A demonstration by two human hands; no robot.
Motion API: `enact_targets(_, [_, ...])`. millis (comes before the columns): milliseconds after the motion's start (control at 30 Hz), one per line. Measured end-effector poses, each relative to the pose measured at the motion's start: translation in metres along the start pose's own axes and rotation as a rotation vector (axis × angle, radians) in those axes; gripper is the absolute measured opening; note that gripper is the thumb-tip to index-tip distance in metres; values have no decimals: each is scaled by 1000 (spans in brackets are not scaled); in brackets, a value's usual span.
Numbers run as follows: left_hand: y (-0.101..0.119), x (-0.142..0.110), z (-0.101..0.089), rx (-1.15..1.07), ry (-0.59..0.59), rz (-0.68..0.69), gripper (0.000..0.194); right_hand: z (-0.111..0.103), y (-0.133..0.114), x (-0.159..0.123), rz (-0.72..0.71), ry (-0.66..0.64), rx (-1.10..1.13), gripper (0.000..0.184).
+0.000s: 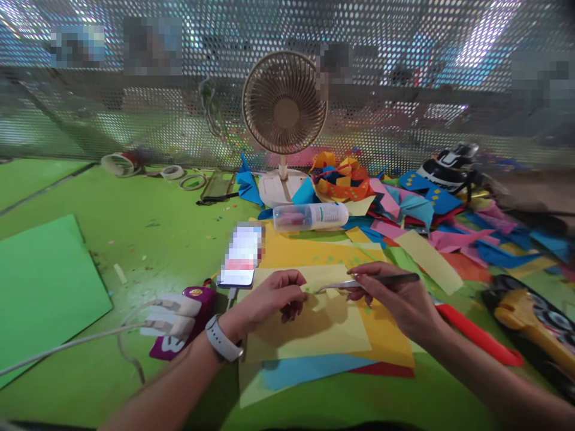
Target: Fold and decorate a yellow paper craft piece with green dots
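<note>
In my right hand (390,293) is a pair of tweezers (336,285), gripped like a pen, with the fine bent tip pointing left. My left hand (278,293) hovers just left of that tip, its fingers curled and thumb drawn in. Whatever its fingertips may hold is too small to make out. Beneath both hands lies a pale yellow paper sheet (309,335), dotted with tiny green bits near its upper part. It rests on a stack with orange-yellow paper (390,347), light blue paper (309,371) and a red edge.
A lit phone (242,254) on a cable stands beyond my left wrist, beside a purple case with plugs (179,317). A clear bottle (309,216) lies before a fan (285,114). Folded coloured paper (413,206) heaps to the right, near a red-handled tool (480,335). Green card (45,293) lies left.
</note>
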State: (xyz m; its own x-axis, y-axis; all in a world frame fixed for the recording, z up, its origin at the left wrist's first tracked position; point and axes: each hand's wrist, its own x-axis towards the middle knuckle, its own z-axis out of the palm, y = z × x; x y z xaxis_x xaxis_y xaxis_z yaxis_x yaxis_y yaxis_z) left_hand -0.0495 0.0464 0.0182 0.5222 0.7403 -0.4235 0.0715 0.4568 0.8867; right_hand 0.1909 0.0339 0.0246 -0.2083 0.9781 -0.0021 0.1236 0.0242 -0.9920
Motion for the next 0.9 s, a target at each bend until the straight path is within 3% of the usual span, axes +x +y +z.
enact_targets(300, [0, 0, 2, -8, 16, 16, 16, 0, 7, 0, 29, 14, 126, 20])
enact_targets(900, [-6, 3, -1, -33, -44, 60, 15, 3, 7, -1, 33, 31, 105, 22])
